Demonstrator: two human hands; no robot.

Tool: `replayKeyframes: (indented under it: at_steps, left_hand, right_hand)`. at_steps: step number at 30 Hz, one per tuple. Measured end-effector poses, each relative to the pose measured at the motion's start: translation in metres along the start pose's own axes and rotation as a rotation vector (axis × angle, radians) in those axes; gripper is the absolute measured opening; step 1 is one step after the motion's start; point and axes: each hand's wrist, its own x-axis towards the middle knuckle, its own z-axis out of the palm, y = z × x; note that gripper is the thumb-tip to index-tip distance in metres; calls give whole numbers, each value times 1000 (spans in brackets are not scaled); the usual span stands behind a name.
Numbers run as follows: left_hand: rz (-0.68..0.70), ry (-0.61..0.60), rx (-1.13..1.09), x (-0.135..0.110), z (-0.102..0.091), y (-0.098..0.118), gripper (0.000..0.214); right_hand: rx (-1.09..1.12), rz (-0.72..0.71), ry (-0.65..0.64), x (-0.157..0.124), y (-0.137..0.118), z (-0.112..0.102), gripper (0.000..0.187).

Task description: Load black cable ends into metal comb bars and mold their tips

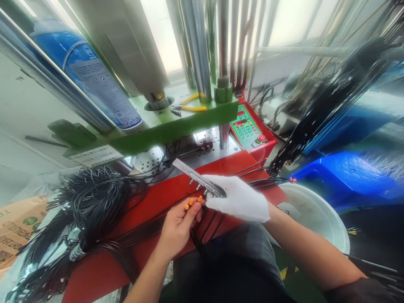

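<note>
My bare left hand [178,229] is closed in a pinch on black cables [196,239] with small orange ends [191,202]. Three of those ends stick up past the thumb and fingers. In a white glove, my right hand [240,200] grips a flat metal bar [197,176], which slants up to the left. Short metal pins [198,186] project from the bar's lower side, just above the orange ends. The glove hides the near end of the bar. Both hands are over the red table [158,193], close together.
A green press plate [189,122] carries yellow-handled pliers [192,103] and a blue spray can [88,75]. Black cable bundles [94,206] lie at left. On the right are a red control box [249,126], a white bucket [328,214] and a blue bin [344,176].
</note>
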Motion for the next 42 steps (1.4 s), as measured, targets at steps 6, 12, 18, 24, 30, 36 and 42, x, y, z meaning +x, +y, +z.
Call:
replayKeyframes:
  at_steps: [6, 12, 18, 24, 30, 36, 42]
  left_hand:
    - [49, -10, 149, 0, 0, 2, 24]
    - [124, 83, 377, -2, 7, 5, 21]
    - [93, 142, 419, -2, 15, 15, 24]
    - [-57, 187, -159, 8, -2, 9, 22]
    - [3, 84, -439, 5, -3, 3, 16]
    - [45, 109, -300, 1, 0, 2, 11]
    - [85, 173, -78, -1, -2, 5, 13]
  right_hand:
    - [-49, -24, 3, 0, 0, 2, 22]
    - [-180, -32, 99, -2, 6, 12, 45]
    - [-260, -61, 107, -2, 9, 11, 50]
    - [52, 189, -107, -3, 4, -2, 36]
    - [28, 105, -3, -1, 6, 0, 40]
    - [97, 59, 10, 1, 4, 3, 46]
    - [107, 69, -18, 2, 0, 4, 43]
